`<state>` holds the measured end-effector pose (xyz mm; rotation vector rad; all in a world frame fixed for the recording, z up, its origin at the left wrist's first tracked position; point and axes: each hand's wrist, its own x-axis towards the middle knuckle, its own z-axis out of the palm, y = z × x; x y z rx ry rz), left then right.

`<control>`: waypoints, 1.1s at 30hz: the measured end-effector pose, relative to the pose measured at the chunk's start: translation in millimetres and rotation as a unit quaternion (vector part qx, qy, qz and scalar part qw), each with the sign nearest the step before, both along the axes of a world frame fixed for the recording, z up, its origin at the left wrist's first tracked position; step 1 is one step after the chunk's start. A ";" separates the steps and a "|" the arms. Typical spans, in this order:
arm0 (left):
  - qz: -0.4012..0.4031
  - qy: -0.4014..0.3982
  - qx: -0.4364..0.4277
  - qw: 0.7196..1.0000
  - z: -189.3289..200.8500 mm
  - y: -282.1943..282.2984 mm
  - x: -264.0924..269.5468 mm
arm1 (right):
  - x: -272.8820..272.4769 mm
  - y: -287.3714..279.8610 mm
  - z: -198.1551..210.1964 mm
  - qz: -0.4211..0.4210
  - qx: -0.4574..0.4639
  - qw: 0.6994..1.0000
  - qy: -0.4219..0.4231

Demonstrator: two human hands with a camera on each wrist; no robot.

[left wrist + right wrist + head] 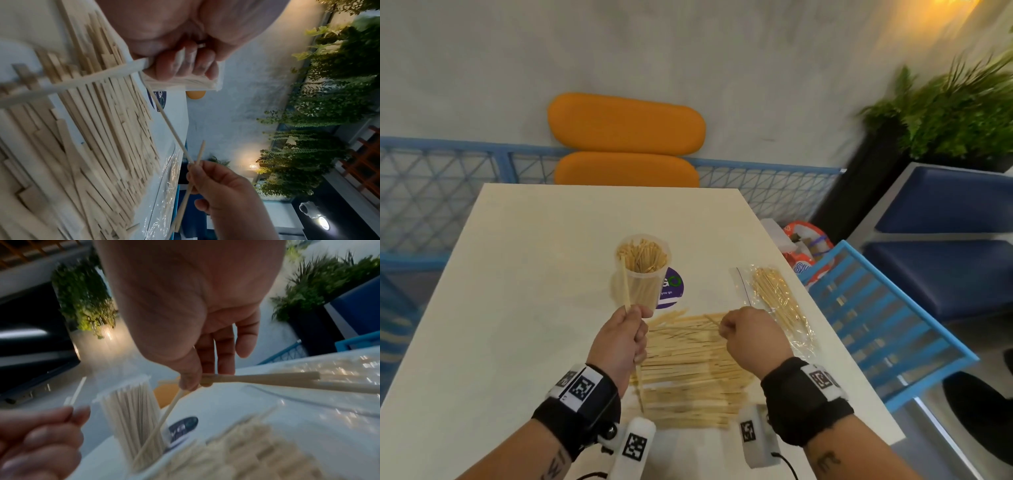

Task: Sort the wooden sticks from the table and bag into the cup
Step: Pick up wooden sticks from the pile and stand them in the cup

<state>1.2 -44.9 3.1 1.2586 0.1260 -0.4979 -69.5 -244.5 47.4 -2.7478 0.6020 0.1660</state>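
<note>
A broad heap of pale, flat wooden sticks (688, 370) covers the near side of the white table (517, 308), beside a clear bag (777, 301) of thin skewers. Behind stands a clear cup (643, 270) packed with upright sticks. The left hand (621, 339) grips one long stick; the right hand (751, 334) pinches several.

One clear cup (643, 270) stood on one white table (524, 301). One clear bag (774, 301) lay there. Two hands were visible: left hand (621, 339), right hand (751, 334). The loose wooden sticks (688, 373) were too numerous to count.
</note>
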 end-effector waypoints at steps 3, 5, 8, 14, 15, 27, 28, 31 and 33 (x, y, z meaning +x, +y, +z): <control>-0.012 -0.014 0.024 1.000 4.0 -6.9 -1.6 | 1.1 -8.4 15.9 -0.010 0.023 1.000 0.000; -0.014 -0.011 0.025 1.000 5.8 -11.8 -4.3 | 1.4 -13.1 23.8 -0.018 0.055 0.998 -0.018; -0.011 0.008 0.015 1.000 7.2 -20.4 -6.2 | -0.7 -13.8 29.4 -0.044 0.134 0.987 -0.072; 0.042 0.018 -0.046 0.998 16.8 -43.3 -7.3 | -4.9 12.1 12.7 -0.003 0.207 0.977 -0.049; 0.054 0.006 -0.038 0.998 17.3 -44.3 -5.7 | -6.2 14.1 9.0 0.010 0.209 0.977 -0.040; -0.091 -0.062 0.081 0.991 12.3 -48.5 -11.4 | 36.5 40.6 20.1 -0.095 0.400 0.891 -0.193; -0.106 -0.088 0.102 0.985 12.8 -47.6 -12.1 | 40.9 41.5 19.6 -0.106 0.416 0.882 -0.192; -0.125 -0.143 0.142 0.971 9.2 -41.3 -10.4 | 48.4 42.4 19.7 -0.124 0.483 0.848 -0.181; -0.127 -0.147 0.134 0.972 5.9 -36.8 -8.1 | 50.3 43.9 19.3 -0.128 0.521 0.826 -0.173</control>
